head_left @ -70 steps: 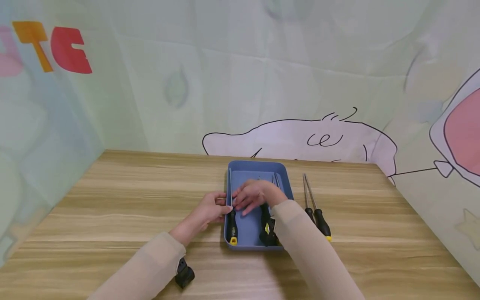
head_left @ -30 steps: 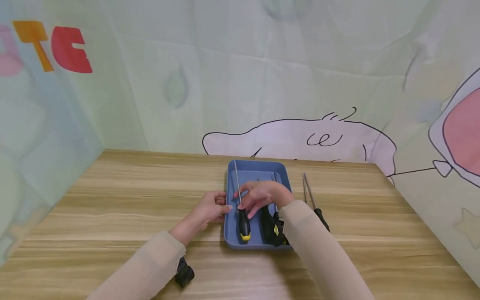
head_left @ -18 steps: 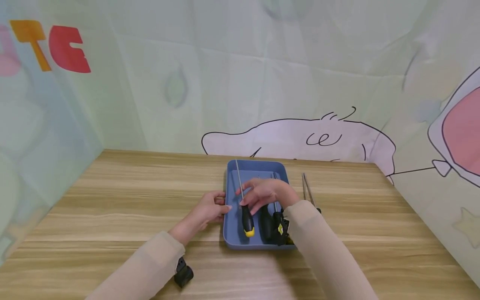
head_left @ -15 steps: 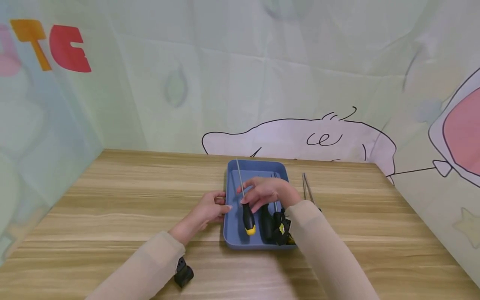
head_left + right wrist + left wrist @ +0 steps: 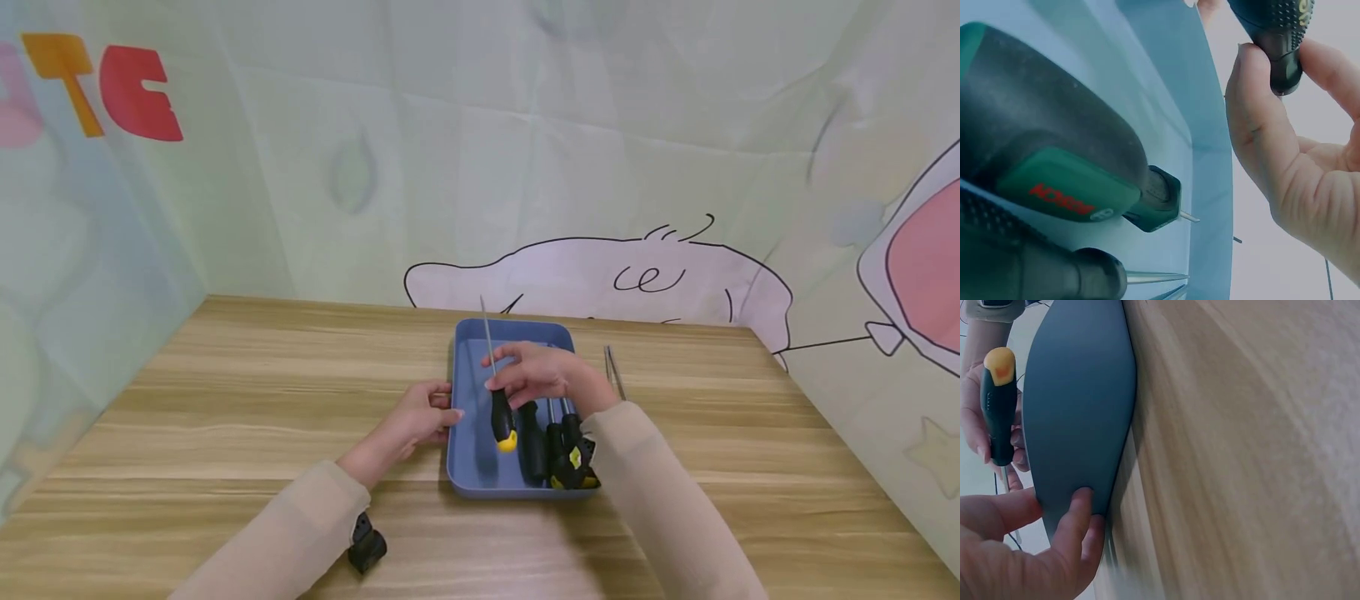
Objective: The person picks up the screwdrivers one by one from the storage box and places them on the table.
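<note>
In the head view my right hand [image 5: 536, 372] pinches a screwdriver [image 5: 504, 421] just at the front of its black, yellow-ended handle. It hangs tilted above the blue tray [image 5: 465, 475], its thin shaft pointing up and away. My left hand [image 5: 420, 417] grips the tray's left wall, thumb over the rim and fingers against the outside, as the left wrist view shows with the hand [image 5: 1029, 550] on the wall. Inside the tray lie a thick dark screwdriver [image 5: 532, 446], green and black in the right wrist view, and black-and-yellow screwdrivers [image 5: 556, 454], partly hidden by my right wrist.
On the wooden table [image 5: 285, 375], right of the tray, two screwdriver shafts [image 5: 615, 371] show; my right sleeve covers their handles. A printed cloth backdrop [image 5: 480, 167] stands behind and at the sides.
My right hand has taken hold of the screwdriver at the tray's left side, lifted it and carried it rightward. My left hand has stayed on the tray wall.
</note>
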